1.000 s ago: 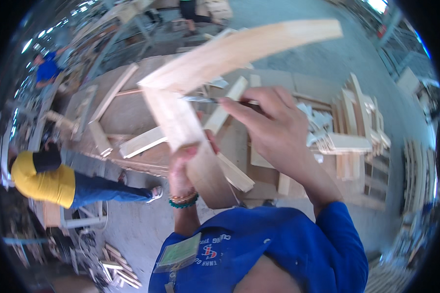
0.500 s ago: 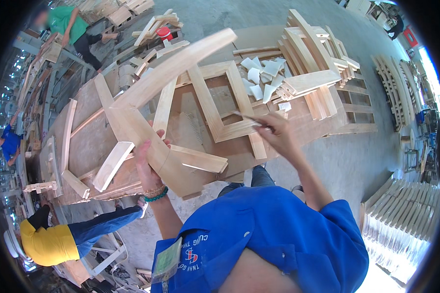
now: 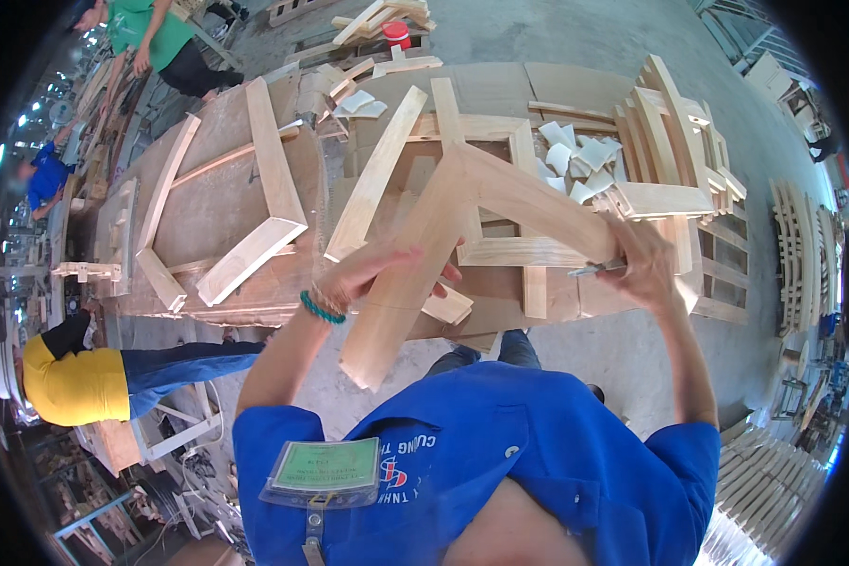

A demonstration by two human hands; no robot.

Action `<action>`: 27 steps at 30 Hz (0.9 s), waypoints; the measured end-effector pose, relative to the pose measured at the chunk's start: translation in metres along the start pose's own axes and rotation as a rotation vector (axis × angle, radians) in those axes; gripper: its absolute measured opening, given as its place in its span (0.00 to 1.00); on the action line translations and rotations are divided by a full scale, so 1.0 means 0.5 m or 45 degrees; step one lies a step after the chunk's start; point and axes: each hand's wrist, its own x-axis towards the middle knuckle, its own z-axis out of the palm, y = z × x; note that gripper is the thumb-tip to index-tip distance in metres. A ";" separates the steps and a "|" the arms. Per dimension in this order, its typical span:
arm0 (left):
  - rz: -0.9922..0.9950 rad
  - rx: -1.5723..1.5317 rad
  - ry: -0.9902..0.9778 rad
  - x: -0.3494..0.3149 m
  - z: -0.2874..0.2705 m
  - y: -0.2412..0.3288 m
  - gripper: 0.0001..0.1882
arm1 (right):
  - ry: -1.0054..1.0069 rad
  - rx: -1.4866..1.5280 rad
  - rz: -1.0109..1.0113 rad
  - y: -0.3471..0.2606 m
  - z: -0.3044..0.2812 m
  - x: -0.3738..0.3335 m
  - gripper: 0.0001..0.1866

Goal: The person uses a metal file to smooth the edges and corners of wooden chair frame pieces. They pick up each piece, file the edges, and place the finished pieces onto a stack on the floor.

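Raised in front of me is an angled wooden frame piece (image 3: pixel 443 203), two pale boards joined at a corner that points away. My left hand (image 3: pixel 354 272), with beads at the wrist, is closed around its left board; some fingers show past the far edge. At the other board's end is my right hand (image 3: pixel 643 259), closed, touching the wood and pinching a slim pointed tool (image 3: pixel 598 268) whose exact kind I cannot make out. Beneath, a wooden frame (image 3: pixel 524 251) lies on the cardboard-covered table (image 3: pixel 349 160).
White foam-like pieces (image 3: pixel 590 162) lie beside a stack of wooden frames (image 3: pixel 665 123) at the right. Loose angled boards (image 3: pixel 275 160) rest on the left side. A red tub (image 3: pixel 396 35) stands beyond. People in yellow (image 3: pixel 77 385) and green (image 3: pixel 146 33) are at the left.
The angled piece has swung round, its corner now pointing away from me. My right hand has moved right and come to its end, still with the slim tool.
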 end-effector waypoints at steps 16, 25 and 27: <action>-0.590 0.312 0.669 0.200 -0.470 -0.013 0.31 | 0.076 0.354 1.232 -0.014 0.250 -0.165 0.35; -0.073 0.178 0.802 0.106 -0.376 -0.004 0.26 | 0.099 0.414 1.300 -0.004 0.277 -0.139 0.35; 0.063 0.190 0.806 0.054 -0.307 0.028 0.25 | 0.099 0.474 1.324 -0.001 0.277 -0.120 0.36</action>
